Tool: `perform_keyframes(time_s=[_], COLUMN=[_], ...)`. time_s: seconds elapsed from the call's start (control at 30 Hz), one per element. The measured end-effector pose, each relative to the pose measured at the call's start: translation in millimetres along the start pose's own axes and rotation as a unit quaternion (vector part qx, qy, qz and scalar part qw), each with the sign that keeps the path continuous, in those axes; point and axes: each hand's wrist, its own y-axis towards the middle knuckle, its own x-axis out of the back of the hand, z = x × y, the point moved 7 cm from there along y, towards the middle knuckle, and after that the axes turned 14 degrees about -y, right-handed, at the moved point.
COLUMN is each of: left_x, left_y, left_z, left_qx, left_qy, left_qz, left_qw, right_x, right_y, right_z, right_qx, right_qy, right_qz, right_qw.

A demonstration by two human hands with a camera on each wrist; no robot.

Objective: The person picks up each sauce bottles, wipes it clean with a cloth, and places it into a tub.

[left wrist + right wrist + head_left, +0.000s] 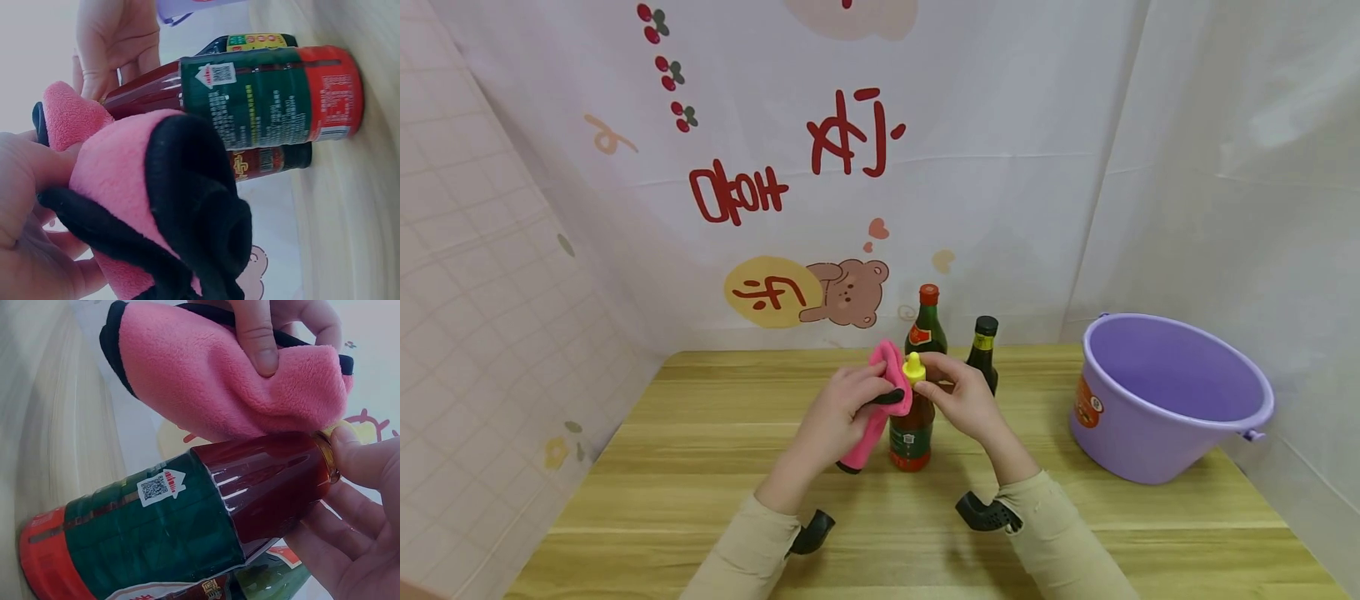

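A sauce bottle (912,442) with a yellow pointed cap (913,367), dark red contents and a green and red label stands upright on the table. My right hand (958,396) holds it by the neck just under the cap, thumb on the near side in the right wrist view. In my left hand (850,400) is a folded pink cloth (206,375) with black edging, pinched between thumb and fingers. The cloth lies against the upper part of the bottle, beside the cap.
Behind the sauce bottle stand a green bottle with a red cap (929,295) and a dark bottle with a black cap (987,325). A purple bucket (1120,433) sits on the right of the wooden table (715,467). A printed white curtain (1000,167) hangs behind.
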Motion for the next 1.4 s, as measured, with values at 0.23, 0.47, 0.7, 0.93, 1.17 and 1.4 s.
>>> perform_keyframes(time_s=[0.23,0.47,0.7,0.93,1.17,1.4], left_x=[-6.2,-9.9,-12.7,-16.2,-19.4,-23.0], left_y=[-5.2,-9.1,-15.7,-23.9,-31.4,-36.9], left_z=[0.3,-0.2,3.9,9.7,14.1,18.0], left_qx=[0.003,0.002,0.014,0.019,0.017,0.009], left_qy=[0.022,0.046,0.038,0.030,0.018,0.022], left_qz=[0.011,0.023,0.030,0.026,0.018,0.021], left_qw=[0.9997,0.9987,0.9987,0.9990,0.9995,0.9995], right_x=[0,0,-1,-1,-2,-2], right_y=[-1,-2,-2,-3,-3,-3], right_z=[1,0,0,-1,-1,-2], right_qx=[-0.008,-0.012,-0.013,-0.018,-0.015,-0.010], right_qy=[-0.002,0.000,0.004,0.002,0.000,0.001], right_qz=[0.002,0.000,0.000,0.001,0.002,0.000], right_qw=[1.000,1.000,1.000,1.000,1.000,1.000])
